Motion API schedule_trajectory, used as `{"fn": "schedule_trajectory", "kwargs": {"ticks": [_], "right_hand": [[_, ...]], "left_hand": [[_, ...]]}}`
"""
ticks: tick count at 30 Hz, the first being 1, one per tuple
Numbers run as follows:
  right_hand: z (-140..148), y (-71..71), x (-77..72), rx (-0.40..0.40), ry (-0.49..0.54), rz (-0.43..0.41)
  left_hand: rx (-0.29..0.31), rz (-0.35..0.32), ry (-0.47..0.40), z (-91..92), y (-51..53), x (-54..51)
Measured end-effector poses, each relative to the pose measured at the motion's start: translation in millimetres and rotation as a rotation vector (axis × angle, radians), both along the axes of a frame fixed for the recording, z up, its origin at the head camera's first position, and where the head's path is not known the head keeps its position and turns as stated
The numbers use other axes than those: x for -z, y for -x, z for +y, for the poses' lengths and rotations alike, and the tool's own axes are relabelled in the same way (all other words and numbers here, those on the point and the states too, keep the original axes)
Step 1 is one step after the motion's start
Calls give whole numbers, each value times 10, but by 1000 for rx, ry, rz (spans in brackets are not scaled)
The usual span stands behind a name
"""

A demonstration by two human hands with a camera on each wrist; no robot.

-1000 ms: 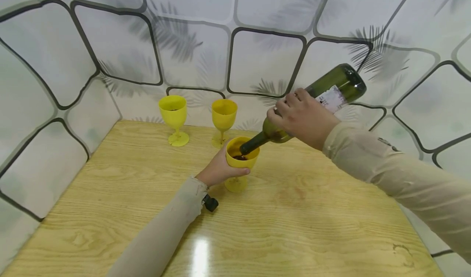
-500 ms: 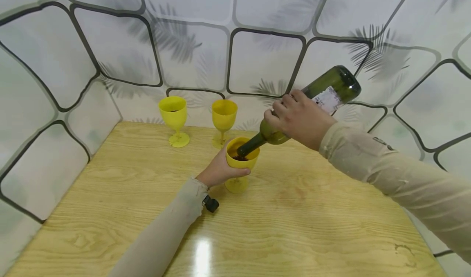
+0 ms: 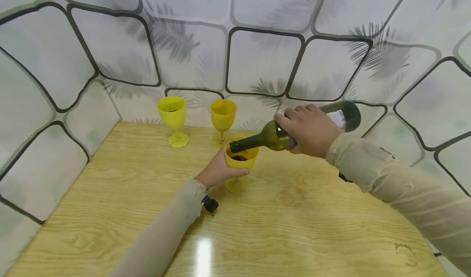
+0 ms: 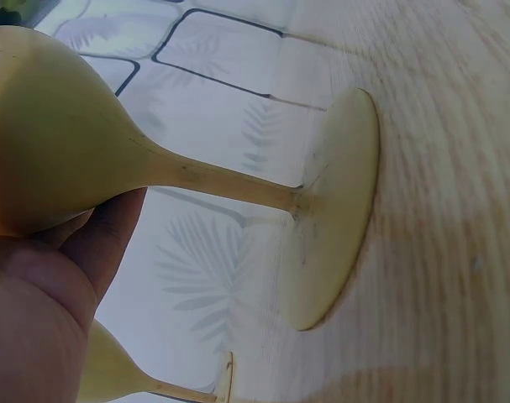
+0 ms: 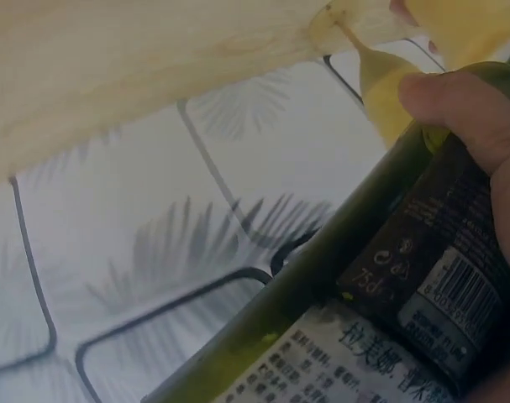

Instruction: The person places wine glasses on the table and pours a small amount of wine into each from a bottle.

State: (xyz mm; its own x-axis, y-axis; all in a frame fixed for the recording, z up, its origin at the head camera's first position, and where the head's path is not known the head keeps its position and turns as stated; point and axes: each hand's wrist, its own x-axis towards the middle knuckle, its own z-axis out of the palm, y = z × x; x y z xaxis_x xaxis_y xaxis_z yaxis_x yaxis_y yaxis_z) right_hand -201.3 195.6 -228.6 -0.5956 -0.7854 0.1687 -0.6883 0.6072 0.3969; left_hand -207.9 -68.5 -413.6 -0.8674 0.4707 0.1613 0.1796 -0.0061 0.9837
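My left hand (image 3: pixel 218 168) grips the bowl of a yellow goblet (image 3: pixel 241 162), which stands upright with dark contents in its bottom. In the left wrist view the foot of this goblet (image 4: pixel 334 218) rests on the table. My right hand (image 3: pixel 310 129) holds a green wine bottle (image 3: pixel 274 137) round its body, tilted almost level. The bottle's mouth sits over the goblet's rim at the far left side. No stream from the mouth can be seen. Up close in the right wrist view, the bottle (image 5: pixel 322 252) shows a white label and a dark label with a barcode.
Two more yellow goblets stand upright near the wall: a left goblet (image 3: pixel 173 115) with something dark inside, and a middle goblet (image 3: pixel 223 117). Patterned wall panels (image 3: pixel 265 60) border the wooden table (image 3: pixel 147 211) at the back and left.
The bottle's base has dropped, so it lies flatter, and its mouth has risen from inside the goblet to its rim. The left hand and the goblet have stayed in place.
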Motion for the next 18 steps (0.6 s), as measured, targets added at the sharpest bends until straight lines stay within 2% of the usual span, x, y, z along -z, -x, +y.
{"fn": "schedule_trajectory", "kwargs": {"ticks": [5, 12, 15, 18], "right_hand": [[80, 12, 176, 34, 125, -106], [192, 32, 381, 73, 268, -176], [252, 9, 452, 101, 370, -231], [337, -28, 537, 132, 523, -290]], "left_hand": [[-8, 6, 19, -1, 6, 4], [-25, 15, 25, -2, 9, 12], [-28, 9, 26, -2, 9, 17], [-26, 5, 15, -1, 4, 20]]}}
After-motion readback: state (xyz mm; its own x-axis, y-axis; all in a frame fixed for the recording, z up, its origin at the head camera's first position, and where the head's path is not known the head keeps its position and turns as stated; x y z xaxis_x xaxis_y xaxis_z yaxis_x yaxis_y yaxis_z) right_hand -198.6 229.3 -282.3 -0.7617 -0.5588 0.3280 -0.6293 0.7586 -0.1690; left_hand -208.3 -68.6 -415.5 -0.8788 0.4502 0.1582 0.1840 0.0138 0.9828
